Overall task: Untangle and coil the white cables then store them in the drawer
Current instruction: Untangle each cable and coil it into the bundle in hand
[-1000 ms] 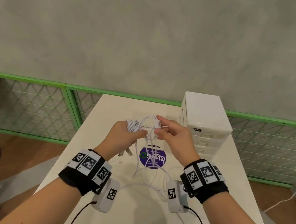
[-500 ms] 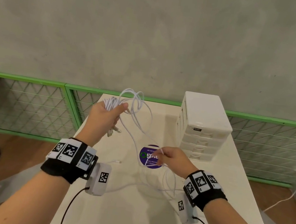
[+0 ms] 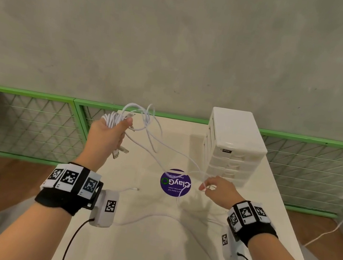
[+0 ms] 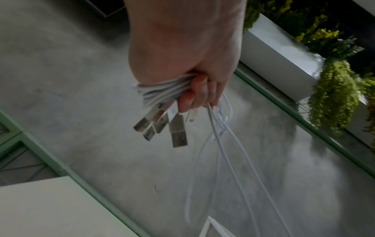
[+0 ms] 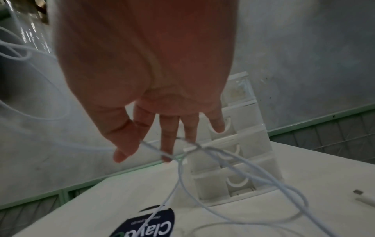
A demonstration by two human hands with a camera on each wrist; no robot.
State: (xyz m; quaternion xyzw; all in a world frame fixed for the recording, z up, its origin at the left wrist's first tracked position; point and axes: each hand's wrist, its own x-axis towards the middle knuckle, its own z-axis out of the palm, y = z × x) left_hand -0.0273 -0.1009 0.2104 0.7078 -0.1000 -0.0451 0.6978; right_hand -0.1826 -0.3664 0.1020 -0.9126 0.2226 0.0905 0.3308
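Observation:
My left hand (image 3: 110,134) is raised over the table's far left and grips a bundle of white cables (image 3: 112,118). In the left wrist view its fingers (image 4: 194,93) curl round the bundle (image 4: 160,91), and several USB plugs (image 4: 176,133) hang below. Loose loops trail right and down to my right hand (image 3: 213,187), low by the purple sticker (image 3: 175,182). That hand (image 5: 144,154) pinches one strand (image 5: 202,149) between thumb and fingers. More cable (image 3: 153,216) lies slack on the table. The white drawer unit (image 3: 236,139) stands at the far right, its drawers closed.
The white table (image 3: 146,259) ends at a green mesh railing (image 3: 33,122) before a grey wall. A loose cable end (image 3: 135,189) lies left of the sticker. Another plug (image 5: 363,195) lies on the table, seen in the right wrist view. A separate cord (image 3: 329,229) runs over the floor at right.
The hands were together over the table; now they are apart. My left hand rose to the far left with the bundle, my right hand dropped right, drawing a strand out.

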